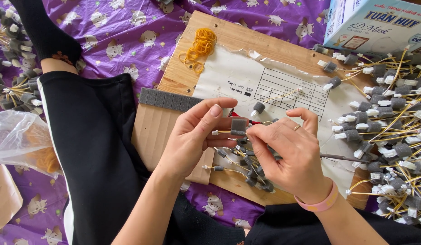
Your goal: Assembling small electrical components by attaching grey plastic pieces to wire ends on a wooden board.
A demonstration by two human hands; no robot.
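My board [228, 36] lies on the sheet [128, 27]; rubber bands [199, 47] at its far end, foam strip [167, 99] left, finished cables [392, 118] piled right.

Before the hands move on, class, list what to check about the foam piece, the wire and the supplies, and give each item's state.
1. Foam piece pinched by left hand: ok.
2. Right hand touching the foam piece: ok.
3. Wire through the foam piece, white plug showing on the left: ok.
4. Foam strip within reach on the board: ok.
5. Rubber bands on the board: ok.
6. Foam piece fully closed around the wire: cannot tell.
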